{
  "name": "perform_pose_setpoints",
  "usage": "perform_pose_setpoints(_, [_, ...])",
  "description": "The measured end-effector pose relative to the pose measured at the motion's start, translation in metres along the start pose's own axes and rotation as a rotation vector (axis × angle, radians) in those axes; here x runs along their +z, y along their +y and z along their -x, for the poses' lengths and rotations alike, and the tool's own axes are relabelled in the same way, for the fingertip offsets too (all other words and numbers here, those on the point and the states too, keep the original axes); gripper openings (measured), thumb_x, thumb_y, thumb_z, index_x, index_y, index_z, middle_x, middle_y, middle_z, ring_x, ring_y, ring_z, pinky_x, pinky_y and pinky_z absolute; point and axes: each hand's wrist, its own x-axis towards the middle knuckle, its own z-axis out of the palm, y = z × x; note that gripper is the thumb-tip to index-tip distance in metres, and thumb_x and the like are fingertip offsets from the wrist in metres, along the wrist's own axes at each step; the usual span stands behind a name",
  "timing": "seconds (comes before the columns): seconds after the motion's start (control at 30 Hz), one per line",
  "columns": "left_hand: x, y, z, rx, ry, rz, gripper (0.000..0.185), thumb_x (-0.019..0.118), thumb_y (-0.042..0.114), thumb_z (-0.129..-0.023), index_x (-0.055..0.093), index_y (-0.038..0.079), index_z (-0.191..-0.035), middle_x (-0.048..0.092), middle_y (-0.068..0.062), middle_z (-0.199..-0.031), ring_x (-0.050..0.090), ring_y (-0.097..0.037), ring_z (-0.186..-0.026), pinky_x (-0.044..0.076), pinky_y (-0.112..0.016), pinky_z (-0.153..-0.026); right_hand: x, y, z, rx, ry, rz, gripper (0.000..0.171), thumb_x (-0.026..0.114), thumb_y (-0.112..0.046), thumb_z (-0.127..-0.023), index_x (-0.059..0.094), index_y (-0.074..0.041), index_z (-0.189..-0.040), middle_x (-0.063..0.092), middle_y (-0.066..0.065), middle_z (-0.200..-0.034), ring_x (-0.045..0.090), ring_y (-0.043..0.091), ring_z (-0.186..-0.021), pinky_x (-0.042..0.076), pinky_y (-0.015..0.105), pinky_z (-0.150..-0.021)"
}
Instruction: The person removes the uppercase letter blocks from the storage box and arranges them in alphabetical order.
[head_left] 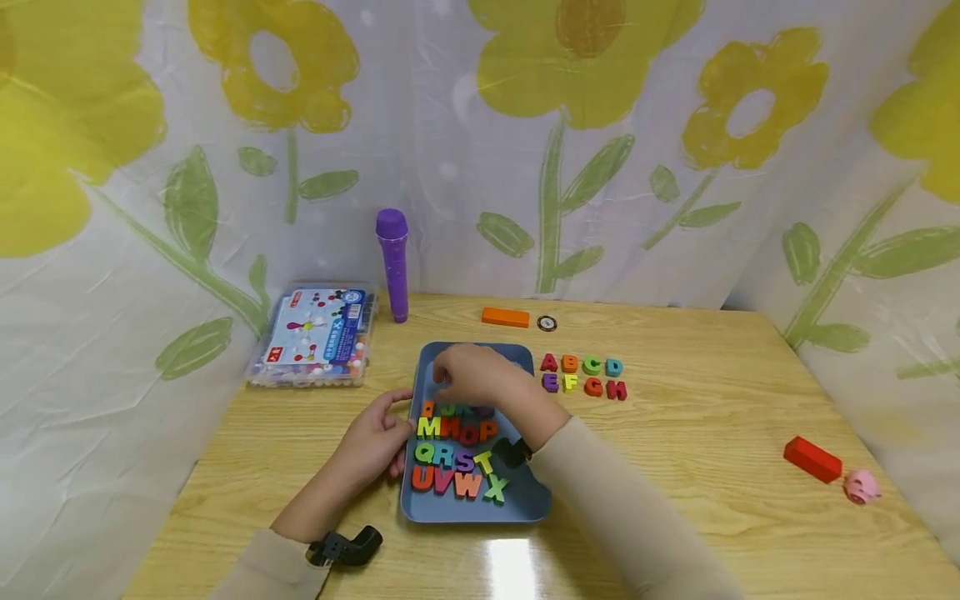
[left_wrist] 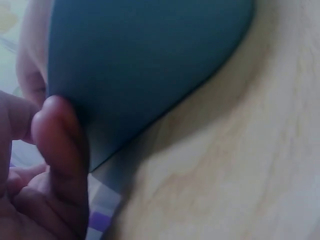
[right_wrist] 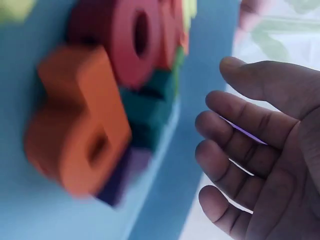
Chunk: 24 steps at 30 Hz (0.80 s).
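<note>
A blue-grey tray [head_left: 480,515] lies on the table, holding rows of coloured toy letters [head_left: 457,457] that run from M to X, with a row above partly hidden. At its left side, my left hand [head_left: 371,442] holds the tray's rim; in the left wrist view the thumb [left_wrist: 59,132] presses against the tray wall. Over the tray's upper part hovers my right hand [head_left: 474,375], fingers loosely bent with nothing between them. Close up in the right wrist view are an orange letter P [right_wrist: 95,135] and a red letter O [right_wrist: 135,40], apart from the fingers.
Letters A to H [head_left: 581,375] stand in two rows right of the tray. Behind are an orange block [head_left: 506,317], a round chip [head_left: 547,323], a purple microphone [head_left: 395,267] and a clear box [head_left: 311,337]. Far right lie a red block [head_left: 813,459] and a pink pig [head_left: 861,487].
</note>
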Motion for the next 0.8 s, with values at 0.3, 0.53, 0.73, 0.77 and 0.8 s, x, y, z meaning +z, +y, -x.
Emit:
perform_pose_setpoints(0.3, [-0.002, -0.007, -0.008, 0.062, 0.151, -0.026, 0.05, 0.061, 0.013, -0.108, 0.053, 0.012, -0.157, 0.066, -0.009, -0.082, 0.056, -0.018, -0.054, 0.051, -0.029, -0.05, 0.013, -0.008, -0.022, 0.007, -0.046, -0.003, 0.023, 0.073, -0.028, -0.106, 0.08, -0.015, -0.123, 0.078, 0.001, -0.12, 0.07, 0.016, -0.102, 0.061, 0.04, -0.099])
perform_pose_setpoints(0.53, [-0.002, -0.005, -0.009, 0.063, 0.18, -0.003, 0.045, 0.063, 0.021, -0.111, 0.058, 0.011, -0.154, 0.069, -0.013, -0.095, 0.059, -0.017, -0.061, 0.055, -0.031, -0.055, 0.017, -0.01, -0.033, 0.034, -0.046, -0.015, 0.02, 0.073, -0.031, -0.106, 0.082, -0.017, -0.117, 0.077, -0.003, -0.107, 0.066, 0.014, -0.085, 0.059, 0.032, -0.079])
perform_pose_setpoints(0.73, [-0.005, -0.006, -0.009, 0.051, 0.146, 0.018, 0.047, 0.061, 0.016, -0.111, 0.055, 0.011, -0.157, 0.069, -0.013, -0.1, 0.061, -0.018, -0.066, 0.057, -0.031, -0.059, 0.019, -0.013, -0.038, 0.062, -0.052, -0.008, 0.017, 0.078, -0.031, -0.102, 0.081, -0.016, -0.11, 0.074, -0.004, -0.099, 0.065, 0.016, -0.084, 0.057, 0.031, -0.076])
perform_pose_setpoints(0.77, [-0.005, -0.006, -0.009, 0.051, 0.143, 0.014, 0.047, 0.06, 0.015, -0.111, 0.055, 0.011, -0.157, 0.069, -0.013, -0.1, 0.061, -0.018, -0.066, 0.057, -0.031, -0.059, 0.019, -0.013, -0.039, 0.066, -0.052, -0.005, 0.016, 0.079, -0.03, -0.102, 0.081, -0.016, -0.109, 0.073, -0.004, -0.098, 0.065, 0.017, -0.084, 0.057, 0.032, -0.077])
perform_pose_setpoints(0.8, [-0.005, -0.006, -0.009, 0.05, 0.142, 0.013, 0.047, 0.06, 0.015, -0.111, 0.055, 0.011, -0.157, 0.069, -0.013, -0.101, 0.061, -0.018, -0.066, 0.057, -0.031, -0.06, 0.02, -0.013, -0.039, 0.066, -0.052, 0.002, 0.017, 0.079, -0.031, -0.102, 0.081, -0.016, -0.109, 0.073, -0.003, -0.098, 0.065, 0.017, -0.084, 0.057, 0.033, -0.078])
